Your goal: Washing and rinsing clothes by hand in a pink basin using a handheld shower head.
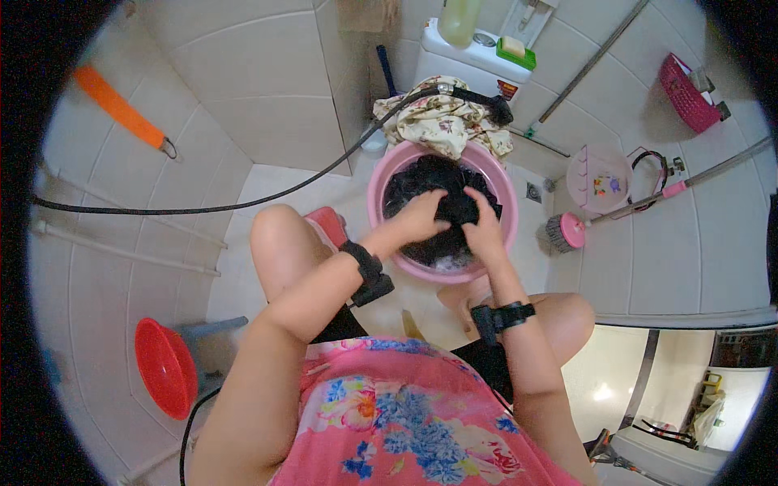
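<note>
A pink basin (375, 202) stands on the floor between my knees, with dark wet black cloth (425, 174) and some suds in it. Over the middle of the basin, my left hand (420, 215) has its fingers curled on a bunched part of the cloth. From the other side, my right hand (484, 223) grips the same bunch, thumb and fingers closed on it. The two hands are a short way apart, with black fabric between them. How much lies under the water cannot be seen.
Behind the basin, a flowered cloth (429, 121) and a black shower head (500, 109) lie against the toilet (466, 65); its hose (284, 193) crosses left. A brush (563, 232) leans at right. A red basin (166, 368) stands at left.
</note>
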`<state>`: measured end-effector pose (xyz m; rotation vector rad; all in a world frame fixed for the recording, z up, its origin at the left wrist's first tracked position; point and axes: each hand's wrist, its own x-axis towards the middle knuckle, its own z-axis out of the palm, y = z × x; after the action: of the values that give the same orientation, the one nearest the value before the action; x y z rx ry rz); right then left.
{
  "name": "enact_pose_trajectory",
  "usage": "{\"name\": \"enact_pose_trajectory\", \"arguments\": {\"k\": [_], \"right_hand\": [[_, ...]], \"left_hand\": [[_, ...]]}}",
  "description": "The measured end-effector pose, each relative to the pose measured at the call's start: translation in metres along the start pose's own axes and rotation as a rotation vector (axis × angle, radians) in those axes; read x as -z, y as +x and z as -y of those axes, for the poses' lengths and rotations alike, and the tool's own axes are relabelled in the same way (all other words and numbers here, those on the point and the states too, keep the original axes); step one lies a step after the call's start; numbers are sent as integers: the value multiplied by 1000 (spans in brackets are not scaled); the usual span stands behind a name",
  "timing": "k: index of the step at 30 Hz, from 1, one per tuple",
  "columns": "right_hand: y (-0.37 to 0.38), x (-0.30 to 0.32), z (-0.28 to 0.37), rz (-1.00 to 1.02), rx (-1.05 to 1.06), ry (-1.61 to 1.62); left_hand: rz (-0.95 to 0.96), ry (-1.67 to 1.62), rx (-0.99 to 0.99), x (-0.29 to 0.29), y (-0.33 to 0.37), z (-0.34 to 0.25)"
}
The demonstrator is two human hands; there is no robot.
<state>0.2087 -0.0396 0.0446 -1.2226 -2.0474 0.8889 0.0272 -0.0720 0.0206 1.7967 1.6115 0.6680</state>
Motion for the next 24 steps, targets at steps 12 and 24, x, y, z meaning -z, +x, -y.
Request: {"name": "enact_pose_trajectory", "arguments": {"k": [12, 24], "right_hand": [[-29, -59, -79, 597, -238, -796], [-7, -32, -76, 498, -241, -532]], "left_hand": [[629, 533, 303, -48, -6, 6], [738, 342, 282, -37, 19, 27]]}}
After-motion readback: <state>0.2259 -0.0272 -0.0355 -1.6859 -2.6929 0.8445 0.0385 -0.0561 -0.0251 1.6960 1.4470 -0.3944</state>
